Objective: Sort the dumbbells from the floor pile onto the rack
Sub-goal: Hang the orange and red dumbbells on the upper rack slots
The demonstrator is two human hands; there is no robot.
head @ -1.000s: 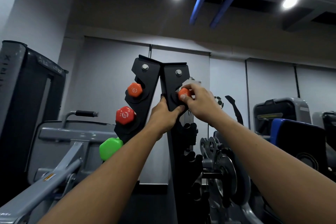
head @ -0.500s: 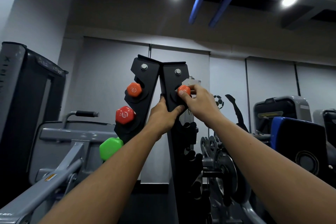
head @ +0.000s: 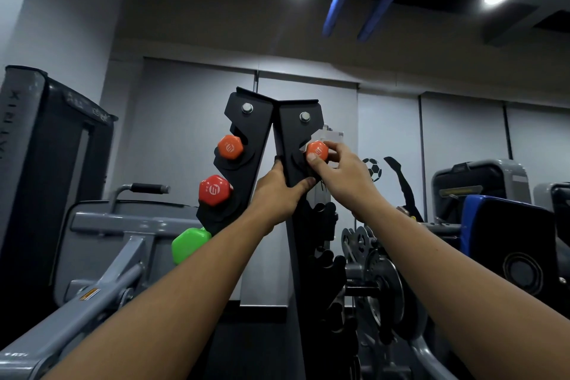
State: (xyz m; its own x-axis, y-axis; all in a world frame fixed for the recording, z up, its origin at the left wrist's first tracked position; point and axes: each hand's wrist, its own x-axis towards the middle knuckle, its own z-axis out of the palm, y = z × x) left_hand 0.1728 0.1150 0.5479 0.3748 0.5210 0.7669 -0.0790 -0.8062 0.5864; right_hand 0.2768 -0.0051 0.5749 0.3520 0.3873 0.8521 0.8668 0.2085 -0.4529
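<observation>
Dumbbells are sitting in the black rack [head: 296,133]: an orange one [head: 230,147], a red one [head: 214,190] and a green one [head: 188,244] down its left side. The right hand [head: 340,170] is pinching another orange dumbbell [head: 316,149] at the top right slot. The left hand [head: 277,191] is gripping the rack's edge.

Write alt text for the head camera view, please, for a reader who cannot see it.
The right hand holds an orange dumbbell at the top slot of a black dumbbell rack, while the left hand grips the rack's upright. On the rack's left side sit another orange dumbbell, a red dumbbell and a green dumbbell.
</observation>
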